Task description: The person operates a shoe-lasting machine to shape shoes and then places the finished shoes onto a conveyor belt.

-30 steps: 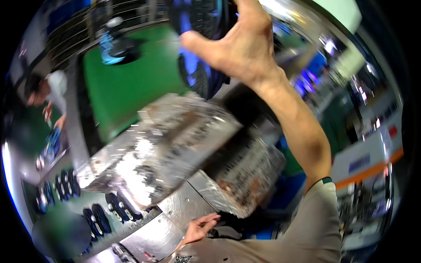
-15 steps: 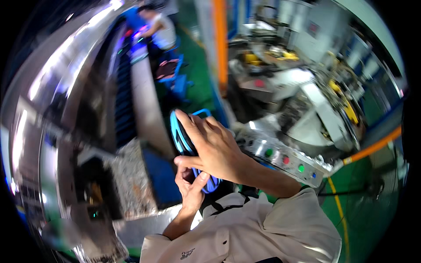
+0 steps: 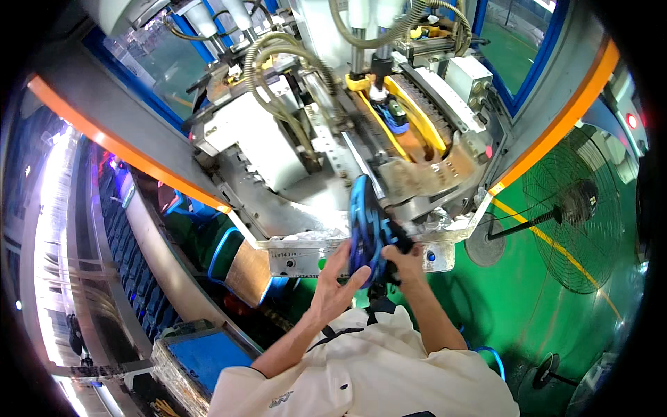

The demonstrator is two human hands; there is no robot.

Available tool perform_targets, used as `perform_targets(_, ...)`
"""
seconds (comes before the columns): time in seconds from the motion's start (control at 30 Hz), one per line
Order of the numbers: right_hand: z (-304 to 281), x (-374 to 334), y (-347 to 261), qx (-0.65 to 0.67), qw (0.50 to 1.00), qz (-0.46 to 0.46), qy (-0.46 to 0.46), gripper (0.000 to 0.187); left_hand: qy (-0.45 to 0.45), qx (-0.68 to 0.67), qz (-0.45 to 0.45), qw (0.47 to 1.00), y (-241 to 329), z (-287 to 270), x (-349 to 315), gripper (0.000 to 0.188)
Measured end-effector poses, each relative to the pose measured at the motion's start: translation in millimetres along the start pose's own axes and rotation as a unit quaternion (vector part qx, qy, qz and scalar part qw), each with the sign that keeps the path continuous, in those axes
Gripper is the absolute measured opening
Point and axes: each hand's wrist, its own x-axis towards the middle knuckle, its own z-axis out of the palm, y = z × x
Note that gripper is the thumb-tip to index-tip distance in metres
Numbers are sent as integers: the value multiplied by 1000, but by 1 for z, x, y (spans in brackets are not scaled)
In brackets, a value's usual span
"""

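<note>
A blue and black sports shoe (image 3: 367, 226) is held in front of my chest, its toe pointing up toward the machine. My left hand (image 3: 337, 281) is closed at its left side, thumb across the lower end. On the other side, my right hand (image 3: 406, 263) grips the dark part of the shoe, fingers partly hidden behind it. Just beyond the shoe stands a metal press machine (image 3: 424, 184). Between its long yellow pads (image 3: 417, 111) sits a blue and dark piece (image 3: 394, 118), which the press rod partly covers.
A control panel (image 3: 295, 264) with buttons runs along the machine's front edge. Orange frame posts (image 3: 549, 125) flank it. At right stands a caged floor fan (image 3: 573, 208). A conveyor (image 3: 149, 229) runs on the left, beside a blue-topped box (image 3: 208, 358) and a chair (image 3: 243, 271).
My view has swung right, from the conveyor and a seated person to the machine. The shoe now faces the press. My right hand has gone from lying over it to gripping its right side.
</note>
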Motion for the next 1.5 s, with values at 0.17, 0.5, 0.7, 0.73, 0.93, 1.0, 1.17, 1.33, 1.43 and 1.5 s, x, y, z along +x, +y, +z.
perform_targets(0.17, -83, 68, -39, 46, 991, -97, 84, 71, -70, -144, -109, 981, 3, 20, 125, 59)
perform_targets(0.5, -105, 80, -120, -125, 940, -237, 209, 79, 166, 165, -190, 953, -126, 93, 444, 79)
perform_targets(0.7, -67, 164, -166, -265, 916, -244, 174, 56, 206, 72, -222, 950, -141, 57, 457, 57)
perform_targets(0.73, -50, 199, -175, -263, 924, -241, 141, 52, 161, -143, -253, 943, -152, 34, 443, 56)
perform_targets(0.93, 72, 376, -174, -570, 820, -49, -16, 53, 67, -407, -281, 866, -45, -79, 225, 29)
perform_targets(1.0, 100, 424, -121, -643, 765, -21, 11, 53, 98, -294, -249, 918, -31, -106, 153, 50)
perform_targets(1.17, 137, 449, 3, -672, 723, -137, 85, 50, 338, -338, -318, 819, 1, -148, -2, 53)
perform_targets(1.33, 154, 455, 15, -690, 708, -110, 100, 64, 575, -319, -241, 714, -20, -111, -122, 45)
perform_targets(1.43, 179, 343, -6, -629, 729, -267, -52, 62, 652, -341, -257, 626, -16, -68, -150, 49)
perform_targets(1.5, 186, 233, 3, -508, 681, -512, -127, 42, 662, -403, -304, 554, -18, -61, -165, 41)
